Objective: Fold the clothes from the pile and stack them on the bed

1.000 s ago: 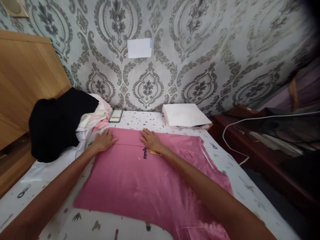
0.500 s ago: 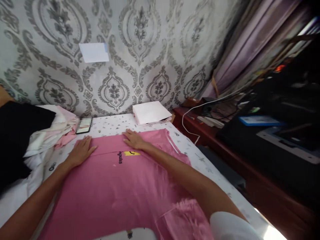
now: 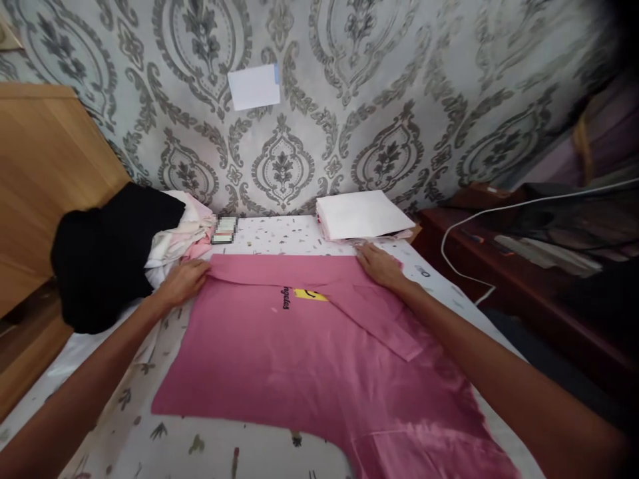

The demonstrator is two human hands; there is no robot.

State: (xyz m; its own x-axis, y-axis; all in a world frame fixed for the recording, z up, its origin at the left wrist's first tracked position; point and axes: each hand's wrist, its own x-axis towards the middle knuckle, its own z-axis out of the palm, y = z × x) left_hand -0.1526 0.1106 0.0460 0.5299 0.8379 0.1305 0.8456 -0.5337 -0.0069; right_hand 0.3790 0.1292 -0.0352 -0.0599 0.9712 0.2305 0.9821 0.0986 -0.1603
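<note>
A pink T-shirt (image 3: pixel 259 339) lies spread on the patterned white sheet, its far edge folded over in a strip. Black lettering and a yellow print show partly from under the fold. One sleeve lies angled back across the shirt on the right. My left hand (image 3: pixel 184 283) has its fingers closed on the left end of the folded strip. At the strip's right end, my right hand (image 3: pixel 380 267) rests on the cloth with fingers stretched out.
A black garment (image 3: pixel 120 253) and crumpled pale clothes (image 3: pixel 174 236) lie at left beside a wooden panel (image 3: pixel 44 166). A phone (image 3: pixel 224 229) lies near the wall. A white folder-like stack (image 3: pixel 364 214) sits at the back. A white cable (image 3: pixel 449 246) hangs over dark red furniture at right.
The view has turned left. My left hand has gone from lying flat to gripping the strip's end. My right hand has moved to the strip's right end, and the sleeve now lies folded inward.
</note>
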